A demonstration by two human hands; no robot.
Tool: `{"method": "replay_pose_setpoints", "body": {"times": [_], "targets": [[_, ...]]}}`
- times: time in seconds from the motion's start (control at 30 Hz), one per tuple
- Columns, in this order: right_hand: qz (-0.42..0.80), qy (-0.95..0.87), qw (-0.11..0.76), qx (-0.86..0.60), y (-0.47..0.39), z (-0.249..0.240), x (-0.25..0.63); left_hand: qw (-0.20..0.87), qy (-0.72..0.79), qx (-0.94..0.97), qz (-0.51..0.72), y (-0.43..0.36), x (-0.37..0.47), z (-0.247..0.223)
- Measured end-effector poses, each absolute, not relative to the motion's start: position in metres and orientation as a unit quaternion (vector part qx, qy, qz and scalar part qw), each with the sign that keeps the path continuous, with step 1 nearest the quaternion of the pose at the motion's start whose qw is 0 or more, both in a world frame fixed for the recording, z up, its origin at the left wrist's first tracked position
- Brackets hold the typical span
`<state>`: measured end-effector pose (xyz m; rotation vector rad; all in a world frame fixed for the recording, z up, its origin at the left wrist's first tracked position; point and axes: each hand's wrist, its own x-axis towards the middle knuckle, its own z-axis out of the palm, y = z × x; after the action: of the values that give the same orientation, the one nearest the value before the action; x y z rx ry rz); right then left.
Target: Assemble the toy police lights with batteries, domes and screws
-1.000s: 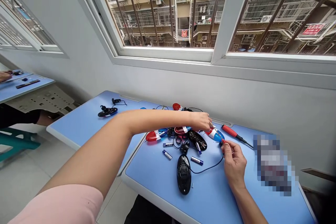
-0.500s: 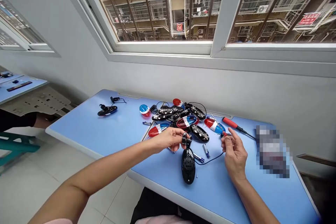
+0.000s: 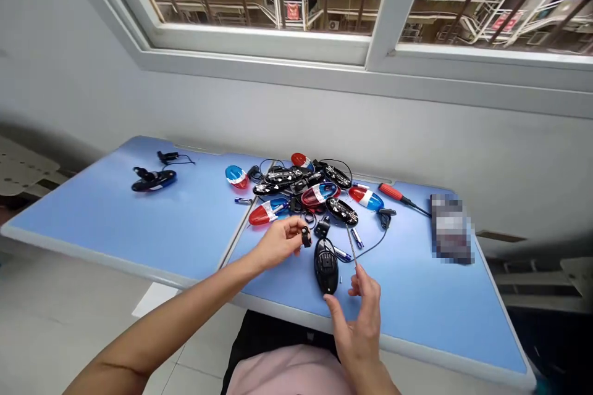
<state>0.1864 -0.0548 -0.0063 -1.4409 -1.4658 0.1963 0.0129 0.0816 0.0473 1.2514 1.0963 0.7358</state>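
Observation:
My left hand [image 3: 280, 243] pinches a small black clamp piece [image 3: 306, 236] between thumb and fingertips. Just right of it, a black oval bicycle-light housing [image 3: 327, 266] lies back side up near the table's front edge, with a black bracket [image 3: 322, 227] at its upper end. My right hand [image 3: 359, 318] is closed around a screwdriver, its thin metal shaft [image 3: 351, 244] pointing up and away; the handle is hidden in the palm. The right thumb touches or nearly touches the housing's lower end. A tiny screw [image 3: 341, 279] lies beside the housing.
Behind my hands is a pile of black housings [image 3: 283, 176] and red-and-blue lenses [image 3: 319, 194]. Batteries [image 3: 357, 237] lie around it. A cabled black part [image 3: 385, 217], a red-handled tool [image 3: 391, 191] and a blurred packet [image 3: 451, 228] are rightward. Another light [image 3: 154, 180] lies left.
My right hand has come left and nearer, beside the housing, with the screwdriver. The small clamp in my left hand now shows a gap from the bracket. The view has tilted down.

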Motion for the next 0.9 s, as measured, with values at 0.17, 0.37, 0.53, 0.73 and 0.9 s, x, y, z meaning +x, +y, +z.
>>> {"method": "replay_pose_setpoints", "body": {"times": [0.17,0.37,0.53,0.73,0.9], "targets": [[0.102,-0.554,0.487,-0.668,-0.069,-0.017,0.211,0.522,0.447,0.647,0.331,0.074,0.013,0.038],[-0.008,-0.571,0.414,-0.709,-0.069,-0.015,0.268,0.311,0.221,0.887,0.261,0.09,0.01,0.038],[-0.087,-0.552,0.32,-0.765,-0.069,-0.018,0.277,0.277,0.175,0.925,0.19,0.098,0.006,0.044],[-0.091,-0.604,0.24,-0.754,-0.05,-0.015,0.276,0.215,0.238,0.923,0.211,0.071,-0.003,0.037],[-0.103,-0.643,0.265,-0.711,-0.047,-0.007,0.269,0.172,0.297,0.906,0.247,0.049,0.0,0.029]]}}
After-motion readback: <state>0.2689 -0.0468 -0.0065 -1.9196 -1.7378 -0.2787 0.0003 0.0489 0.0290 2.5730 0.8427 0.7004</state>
